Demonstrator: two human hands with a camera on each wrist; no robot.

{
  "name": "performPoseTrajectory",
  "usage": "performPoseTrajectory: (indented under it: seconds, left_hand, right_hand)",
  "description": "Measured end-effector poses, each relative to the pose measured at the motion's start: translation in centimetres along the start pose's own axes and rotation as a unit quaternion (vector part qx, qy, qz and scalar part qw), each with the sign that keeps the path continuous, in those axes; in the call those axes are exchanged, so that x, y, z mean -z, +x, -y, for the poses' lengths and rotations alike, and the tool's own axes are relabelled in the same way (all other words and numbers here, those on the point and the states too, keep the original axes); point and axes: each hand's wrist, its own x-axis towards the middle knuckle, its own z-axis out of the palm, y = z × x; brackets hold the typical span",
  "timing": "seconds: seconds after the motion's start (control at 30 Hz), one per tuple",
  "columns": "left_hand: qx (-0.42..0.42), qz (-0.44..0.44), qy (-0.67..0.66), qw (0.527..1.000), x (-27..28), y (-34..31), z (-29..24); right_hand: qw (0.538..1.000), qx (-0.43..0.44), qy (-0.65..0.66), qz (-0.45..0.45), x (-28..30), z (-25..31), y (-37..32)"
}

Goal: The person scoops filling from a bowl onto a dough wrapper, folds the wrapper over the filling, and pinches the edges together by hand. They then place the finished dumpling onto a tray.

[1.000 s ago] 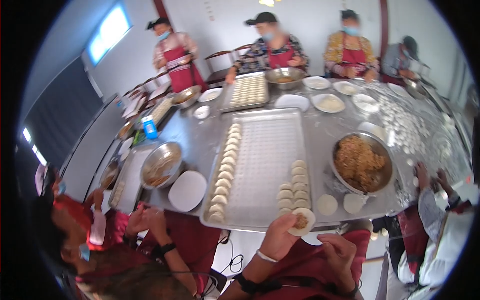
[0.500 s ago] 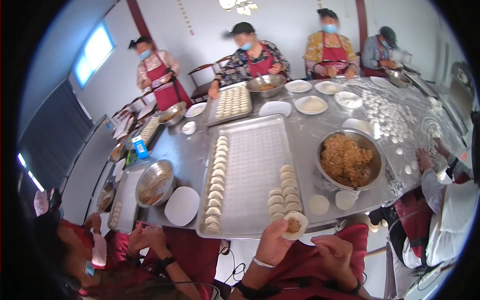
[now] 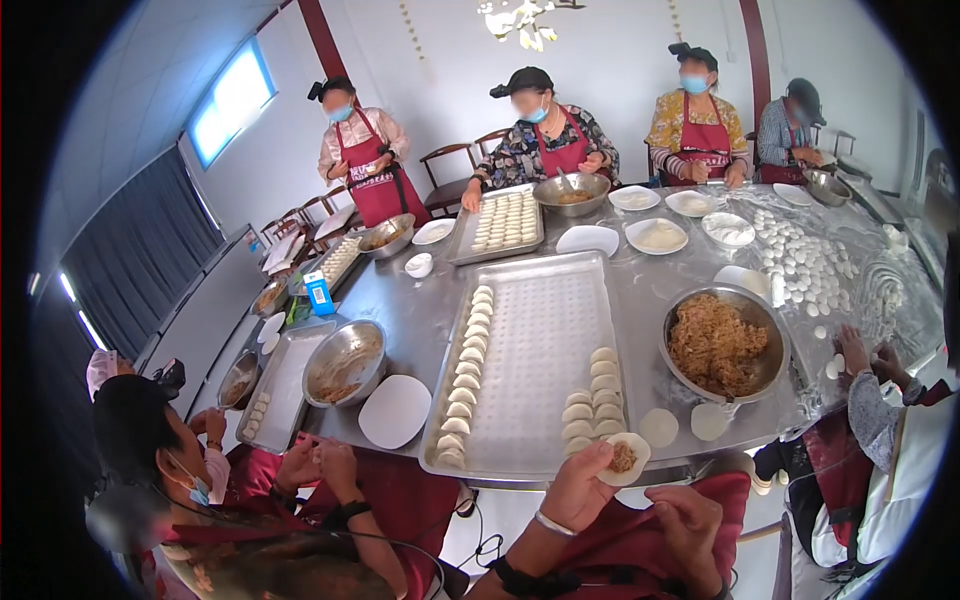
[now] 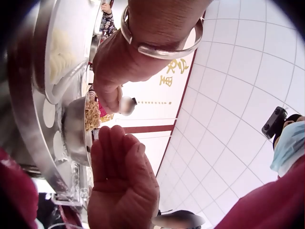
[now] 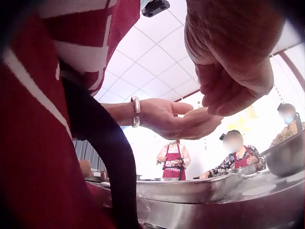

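My left hand (image 3: 577, 492), with a silver bracelet at the wrist, holds a round dumpling wrapper (image 3: 637, 469) over the table's near edge. Its thumb lies on the wrapper's side, and a small mound of brown filling (image 3: 622, 458) sits in the middle. Just right of it hovers my right hand (image 3: 690, 522), its fingers loosely bent and holding nothing. In the left wrist view that right hand (image 4: 125, 183) shows a cupped, bare palm. Beyond the wrapper, rows of folded dumplings (image 3: 605, 385) lie in a large metal tray (image 3: 535, 320).
A steel bowl of filling (image 3: 722, 345) stands right of the tray, with flat wrappers (image 3: 658, 427) in front. Left are a white plate (image 3: 395, 411) and another bowl (image 3: 345, 362). Floured dough pieces (image 3: 800, 265) cover the far right. Other people work around the table.
The head view has shifted about. My left hand keeps the filled wrapper at the tray's near corner, and my right hand stays close beside it.
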Motion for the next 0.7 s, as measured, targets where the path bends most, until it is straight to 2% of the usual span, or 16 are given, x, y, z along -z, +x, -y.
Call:
performPoseTrajectory:
  seconds: [0.2, 0.3, 0.33, 0.37, 0.43, 0.47, 0.57, 0.6, 0.7]
  left_hand:
    - [0.006, 0.006, -0.006, 1.000, 0.1, 0.1, 0.4]
    - [-0.023, 0.001, 0.010, 1.000, 0.9, 0.3, 1.0]
    - [-0.025, -0.026, 0.035, 0.999, 0.9, 0.4, 1.2]
    - [-0.031, -0.008, 0.021, 0.999, 1.1, 0.6, 1.2]
    - [-0.035, -0.019, 0.031, 0.999, 0.8, 0.6, 1.1]
    - [-0.024, -0.026, -0.010, 0.999, -0.2, 0.2, 0.8]
    - [0.008, -0.008, -0.003, 1.000, -2.0, -0.3, -0.2]
    - [0.009, 0.003, -0.001, 1.000, -2.2, -0.4, -0.1]
    - [0.025, 0.017, -0.035, 0.999, -2.5, -0.5, 0.4]
  right_hand:
    - [1.000, 0.024, -0.001, -0.003, -0.2, 0.1, -0.3]
    - [0.996, 0.015, -0.082, 0.017, 0.5, 0.2, -0.4]
    - [0.994, 0.049, -0.100, 0.003, 0.6, 0.0, -0.3]
    - [0.990, 0.076, -0.119, -0.008, 0.7, -0.1, 0.0]
    - [0.986, 0.073, -0.147, -0.029, 1.0, -0.1, 0.5]
    - [0.981, 0.106, -0.158, -0.043, 1.4, -0.1, 0.9]
    - [0.974, 0.158, -0.157, -0.048, 2.2, 0.6, 1.9]
    - [0.979, 0.138, -0.144, -0.045, 2.4, 0.8, 1.7]
    - [0.975, 0.158, -0.153, -0.027, 2.6, 0.0, 1.3]
